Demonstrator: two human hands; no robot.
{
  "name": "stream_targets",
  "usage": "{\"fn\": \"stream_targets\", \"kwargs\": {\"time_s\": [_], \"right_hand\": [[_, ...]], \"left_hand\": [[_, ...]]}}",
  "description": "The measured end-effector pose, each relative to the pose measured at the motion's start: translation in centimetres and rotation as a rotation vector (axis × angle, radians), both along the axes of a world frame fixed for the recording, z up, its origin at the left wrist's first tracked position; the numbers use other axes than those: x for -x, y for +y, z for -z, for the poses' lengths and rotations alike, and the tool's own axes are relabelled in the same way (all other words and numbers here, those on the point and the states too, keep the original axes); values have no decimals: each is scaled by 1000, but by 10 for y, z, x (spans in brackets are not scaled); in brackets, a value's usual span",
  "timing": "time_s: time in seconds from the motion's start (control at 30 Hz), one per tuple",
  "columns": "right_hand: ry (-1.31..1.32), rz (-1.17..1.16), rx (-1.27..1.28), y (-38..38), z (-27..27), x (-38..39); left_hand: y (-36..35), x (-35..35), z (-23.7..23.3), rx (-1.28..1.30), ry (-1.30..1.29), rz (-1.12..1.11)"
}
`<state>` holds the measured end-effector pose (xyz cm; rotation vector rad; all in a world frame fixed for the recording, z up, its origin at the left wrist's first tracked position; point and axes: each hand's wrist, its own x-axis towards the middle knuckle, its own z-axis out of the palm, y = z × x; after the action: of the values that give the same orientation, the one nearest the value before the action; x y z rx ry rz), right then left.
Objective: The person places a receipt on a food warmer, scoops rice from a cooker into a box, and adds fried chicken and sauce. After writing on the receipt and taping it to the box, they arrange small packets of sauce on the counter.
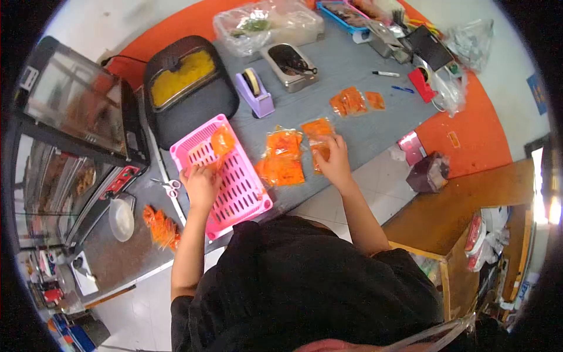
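Note:
My left hand (201,186) is over the pink slotted basket (237,199), its fingers closed on a small clear packet of orange food (216,166). Another orange packet (223,141) lies at the basket's far end. On the grey table, my right hand (332,159) grips the edge of a flat orange packet (319,146) between bent fingers and thumb. A group of similar flat packets (284,157) lies between the basket and my right hand. Farther right rest more packets (348,102) and a single one (375,101).
Behind the basket are a purple tape dispenser (255,94), a metal container (290,66) and a black pan (190,94) with yellow food. Scissors (171,186) and orange packets (160,227) lie left. A glass-fronted cabinet (76,117) stands far left. Pens (386,74) lie back right.

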<state>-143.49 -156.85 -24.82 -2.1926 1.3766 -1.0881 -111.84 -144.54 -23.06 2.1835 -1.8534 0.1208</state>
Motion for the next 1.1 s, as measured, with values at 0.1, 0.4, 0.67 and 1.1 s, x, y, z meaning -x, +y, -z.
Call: {"fn": "stream_targets", "kwargs": {"time_s": [0.1,0.4,0.67,1.1], "right_hand": [[-124,-219,-81,12,-25,-28],[-379,-700,-251,43,-67,-130],[-78,-829,194,26,-91,-140],[-776,-538,-552,-30,-65,-19]], "left_hand": [[6,-12,-10,130,184,-133],[26,-4,-49,206,1492,-138],[37,-3,-51,98,1555,-39],[67,6,-22,164,1121,-73]]}}
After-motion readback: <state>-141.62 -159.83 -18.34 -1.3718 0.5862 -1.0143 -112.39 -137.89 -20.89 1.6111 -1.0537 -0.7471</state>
